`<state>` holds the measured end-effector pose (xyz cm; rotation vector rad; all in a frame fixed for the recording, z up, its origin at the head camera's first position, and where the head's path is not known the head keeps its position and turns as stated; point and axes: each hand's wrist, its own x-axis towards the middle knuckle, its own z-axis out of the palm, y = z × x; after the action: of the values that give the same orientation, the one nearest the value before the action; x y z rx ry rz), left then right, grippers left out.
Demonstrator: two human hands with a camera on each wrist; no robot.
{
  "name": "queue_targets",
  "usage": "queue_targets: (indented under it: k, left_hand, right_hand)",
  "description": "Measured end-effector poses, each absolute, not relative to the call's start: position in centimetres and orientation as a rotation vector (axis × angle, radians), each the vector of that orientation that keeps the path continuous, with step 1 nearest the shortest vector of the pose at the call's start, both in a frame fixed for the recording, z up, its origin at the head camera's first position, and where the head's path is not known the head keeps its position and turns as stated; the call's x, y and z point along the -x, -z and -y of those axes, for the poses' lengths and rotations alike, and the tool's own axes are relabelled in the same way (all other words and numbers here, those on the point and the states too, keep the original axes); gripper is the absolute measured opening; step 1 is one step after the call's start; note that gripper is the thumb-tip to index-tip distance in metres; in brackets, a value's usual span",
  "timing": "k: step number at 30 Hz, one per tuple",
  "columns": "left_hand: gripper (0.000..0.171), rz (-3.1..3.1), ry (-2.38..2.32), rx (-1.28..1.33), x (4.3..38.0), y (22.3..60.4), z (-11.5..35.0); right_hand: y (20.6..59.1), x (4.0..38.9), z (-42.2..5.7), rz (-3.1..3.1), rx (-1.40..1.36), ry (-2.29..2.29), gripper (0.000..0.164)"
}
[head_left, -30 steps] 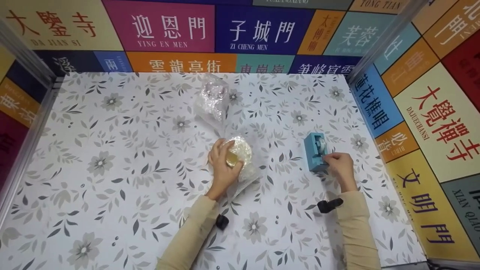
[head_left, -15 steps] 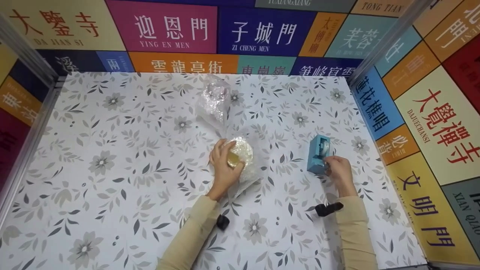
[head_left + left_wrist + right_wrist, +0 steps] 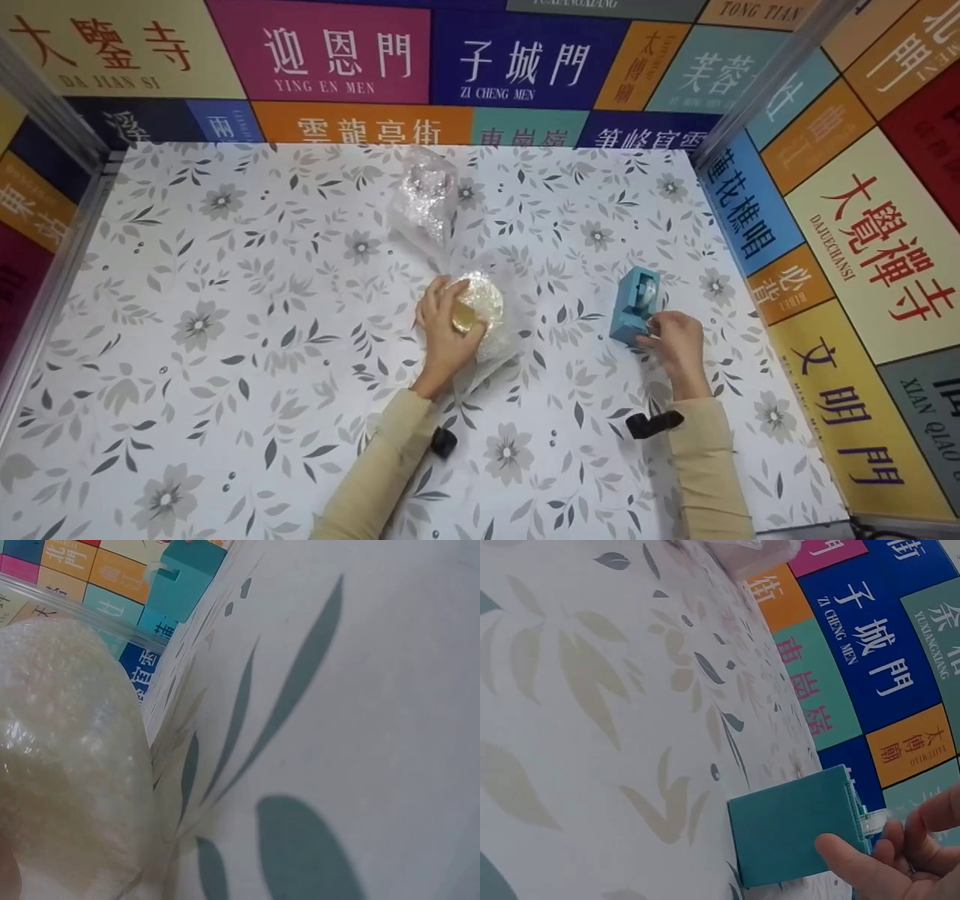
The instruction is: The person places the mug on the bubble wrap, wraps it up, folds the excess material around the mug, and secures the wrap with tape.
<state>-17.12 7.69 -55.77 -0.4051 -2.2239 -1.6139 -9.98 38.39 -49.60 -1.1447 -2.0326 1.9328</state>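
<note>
My left hand (image 3: 450, 330) curls over a rounded thing in bubble wrap (image 3: 491, 300) near the middle of the table. A yellowish round patch shows between thumb and fingers; what is inside cannot be made out. In the left wrist view, the bubble wrap (image 3: 75, 727) fills the left side. To the right stands a blue tape dispenser (image 3: 627, 311). The fingers of my right hand (image 3: 681, 341) are curled at its near end. The right wrist view shows the clear tape (image 3: 874, 822) pinched at those fingers, with the thumb (image 3: 844, 855) in front of the dispenser's side.
A second bubble-wrapped bundle (image 3: 427, 199) lies behind the first, near the table's far edge. The table (image 3: 300, 450) has a leaf-and-flower cover. Printed panels (image 3: 345, 56) stand along the back and both sides.
The tape dispenser has turned slightly under my right hand, and that hand's fingers have shifted a little at its near end. My left hand keeps its hold on the bubble-wrapped thing.
</note>
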Motion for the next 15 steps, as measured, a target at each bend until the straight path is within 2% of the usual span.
queue_targets:
  k: [4, 15]
  left_hand:
    - [0.054, 2.234, 1.628, 0.406, 17.1, 55.7, -7.7]
    - [0.053, 2.167, 1.631, 0.423, 17.1, 55.7, -7.8]
  right_hand:
    - [50.3, 9.6, -37.4, 1.929, 1.138, -1.851, 0.017]
    - [51.9, 7.7, -36.2, 1.598, 0.846, -1.960, 0.018]
